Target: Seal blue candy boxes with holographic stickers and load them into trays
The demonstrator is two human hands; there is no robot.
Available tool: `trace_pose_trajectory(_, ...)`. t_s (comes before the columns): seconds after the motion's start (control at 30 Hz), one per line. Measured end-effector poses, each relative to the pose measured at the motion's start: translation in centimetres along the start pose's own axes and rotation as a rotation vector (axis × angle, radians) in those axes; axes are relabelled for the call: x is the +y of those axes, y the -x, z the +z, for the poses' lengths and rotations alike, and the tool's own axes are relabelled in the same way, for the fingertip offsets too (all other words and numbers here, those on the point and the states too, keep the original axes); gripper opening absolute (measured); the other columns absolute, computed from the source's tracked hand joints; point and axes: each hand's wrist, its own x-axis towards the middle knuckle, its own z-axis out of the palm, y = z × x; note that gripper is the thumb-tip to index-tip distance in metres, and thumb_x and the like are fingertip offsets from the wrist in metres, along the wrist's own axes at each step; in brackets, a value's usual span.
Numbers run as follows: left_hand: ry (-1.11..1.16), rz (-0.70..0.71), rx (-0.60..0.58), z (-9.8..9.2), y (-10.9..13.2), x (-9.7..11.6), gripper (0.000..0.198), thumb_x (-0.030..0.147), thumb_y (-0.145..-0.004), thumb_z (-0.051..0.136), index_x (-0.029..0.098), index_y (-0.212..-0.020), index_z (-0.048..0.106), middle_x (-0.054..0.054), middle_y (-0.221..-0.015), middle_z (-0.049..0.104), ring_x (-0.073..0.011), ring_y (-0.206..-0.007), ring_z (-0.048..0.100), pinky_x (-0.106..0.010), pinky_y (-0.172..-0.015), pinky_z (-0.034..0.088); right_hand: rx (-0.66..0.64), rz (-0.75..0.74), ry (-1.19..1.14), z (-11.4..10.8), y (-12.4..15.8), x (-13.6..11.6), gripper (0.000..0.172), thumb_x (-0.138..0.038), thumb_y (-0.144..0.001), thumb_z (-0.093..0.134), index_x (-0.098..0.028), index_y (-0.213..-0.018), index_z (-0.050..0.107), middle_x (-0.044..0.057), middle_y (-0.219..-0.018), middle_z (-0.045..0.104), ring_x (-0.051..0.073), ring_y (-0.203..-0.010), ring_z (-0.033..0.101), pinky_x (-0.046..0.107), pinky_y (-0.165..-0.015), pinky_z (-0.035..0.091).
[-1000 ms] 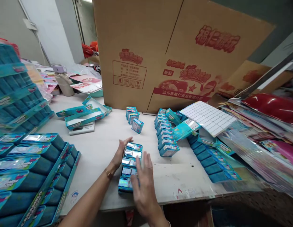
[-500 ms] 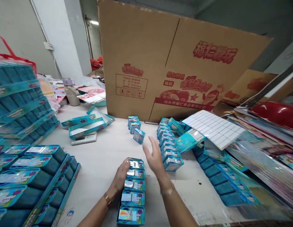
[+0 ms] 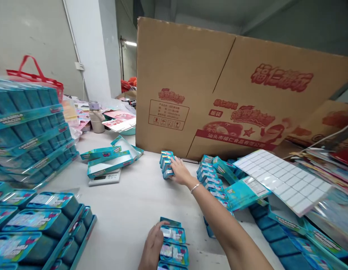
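Observation:
In the head view, my left hand is closed against the left side of a narrow blue tray, with fingertips near its far end. Candy boxes with shiny lids stand in a row in that tray, and the near end runs out of the picture. Farther out, my right hand has its fingers closed on the right side of a small cluster of blue candy boxes. The fingers partly hide the cluster. To the right, under my right forearm, a longer row of candy boxes stands on the table.
A large cardboard carton closes off the back. Flattened blue trays lie over a white scale. Stacked full trays and more boxes fill the left. A white gridded sheet lies at the right.
My right hand has moved forward from beside the tray to the cluster of candy boxes and closed on it. My left hand stays at the tray. The view has shifted.

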Motion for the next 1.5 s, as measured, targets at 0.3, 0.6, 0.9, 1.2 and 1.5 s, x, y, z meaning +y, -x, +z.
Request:
trace_pose_trajectory(0.3, -0.147, 0.091, 0.070, 0.1, -0.1, 0.1, 0.057, 0.067, -0.087, 0.048, 0.022, -0.116, 0.067, -0.010, -0.119, 0.068, -0.0319, -0.120, 0.057, -0.042, -0.099, 0.050, -0.013, 0.004, 0.050, -0.5, -1.0, -0.7, 0.086, -0.031, -0.075, 0.072, -0.015, -0.148, 0.029, 0.017, -0.129, 0.049, 0.032, -0.114, 0.046, 0.044, -0.097, 0.039)
trace_pose_trajectory(0.6, -0.141, 0.245, 0.039, 0.2, 0.4, 1.5, 0.043, 0.053, -0.094, 0.044, 0.021, -0.099, 0.071, -0.009, -0.107, 0.068, -0.0273, -0.103, 0.060, -0.039, -0.096, 0.048, -0.092, 0.072, -0.088, -4.0, 5.4, -4.3, 0.068, -0.030, -0.078, 0.068, -0.015, -0.138, 0.041, 0.017, -0.129, 0.051, 0.033, -0.118, 0.047, 0.044, -0.101, 0.036)
trace_pose_trajectory(0.9, -0.083, 0.285, 0.228, 0.2, 0.0, -0.8, 0.068, 0.052, -0.092, 0.054, 0.021, -0.148, 0.031, -0.017, -0.153, 0.037, -0.0303, -0.140, 0.040, -0.044, -0.112, 0.036, -0.382, -0.016, -0.570, -9.3, 12.3, -7.3, 0.086, -0.031, -0.064, 0.083, -0.024, -0.140, 0.044, 0.006, -0.129, 0.050, 0.025, -0.116, 0.053, 0.034, -0.099, 0.044)
trace_pose_trajectory(1.2, 0.008, 0.228, -0.004, -0.3, -0.9, -1.4, 0.071, 0.056, -0.096, 0.045, 0.018, -0.154, 0.030, -0.009, -0.161, 0.029, -0.0278, -0.149, 0.025, -0.044, -0.122, 0.022, -0.361, 0.006, -0.618, -8.4, 10.1, -9.1, 0.087, -0.045, -0.061, 0.085, -0.022, -0.138, 0.050, 0.007, -0.128, 0.051, 0.026, -0.119, 0.051, 0.037, -0.104, 0.041)
trace_pose_trajectory(1.5, -0.043, 0.226, 0.009, -0.3, -0.7, -1.4, 0.069, 0.054, -0.096, 0.045, 0.024, -0.155, 0.026, -0.001, -0.164, 0.019, -0.0237, -0.152, 0.011, -0.043, -0.125, 0.010, 0.006, 0.362, -0.730, -4.8, 11.5, -12.0, 0.046, -0.050, -0.085, 0.062, -0.021, -0.121, 0.061, 0.009, -0.120, 0.060, 0.026, -0.115, 0.055, 0.041, -0.104, 0.039)
